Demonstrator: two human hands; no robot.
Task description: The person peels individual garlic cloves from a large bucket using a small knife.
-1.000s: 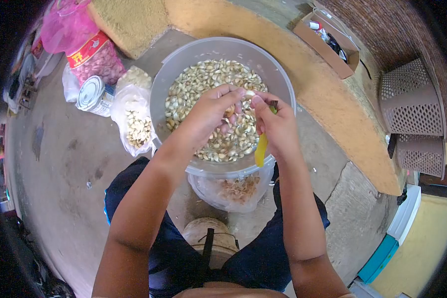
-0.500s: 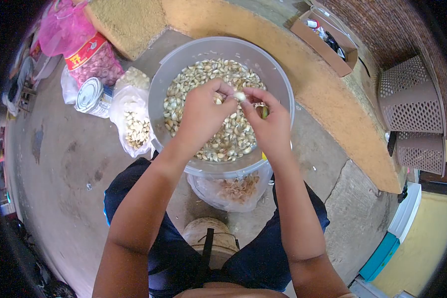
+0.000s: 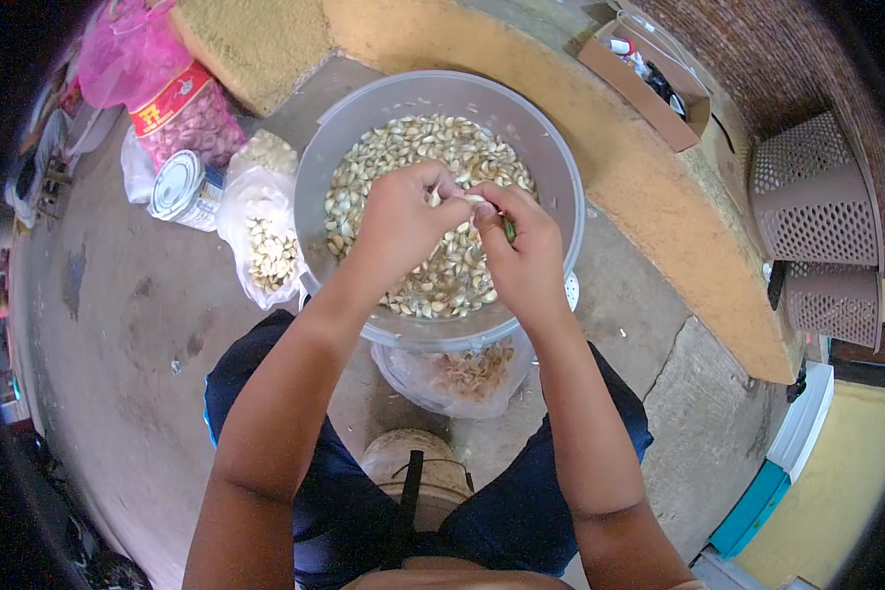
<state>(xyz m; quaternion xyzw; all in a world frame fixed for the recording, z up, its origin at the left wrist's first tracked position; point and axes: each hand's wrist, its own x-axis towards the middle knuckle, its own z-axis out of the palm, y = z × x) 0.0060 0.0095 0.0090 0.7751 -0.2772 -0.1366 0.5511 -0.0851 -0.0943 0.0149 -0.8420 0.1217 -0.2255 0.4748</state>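
Above a large grey tub [image 3: 310, 187] full of unpeeled garlic cloves [image 3: 442, 285], my two hands meet fingertip to fingertip. A pale garlic clove [image 3: 474, 200] sits between them, partly hidden by the fingers. My left hand [image 3: 413, 211] pinches it from one side with thumb and forefinger. From the other side, my right hand [image 3: 521, 241] has its thumb and forefinger on the same clove. A small green object [image 3: 508, 229] is tucked in the right palm; most of it is covered, so its kind cannot be made out.
Left of the tub lies a white plastic bag [image 3: 234, 211] of peeled cloves [image 3: 270, 251], beside a large tin [image 3: 182, 192] and a pink net sack [image 3: 192, 123]. A clear bag of brown skins [image 3: 472, 379] is below the tub. A cardboard box [image 3: 649, 88] rests on the yellow ledge [image 3: 659, 236].
My right hand has moved slightly left and turned inward, closing over the clove. Less of the green object shows. My left hand has barely moved.
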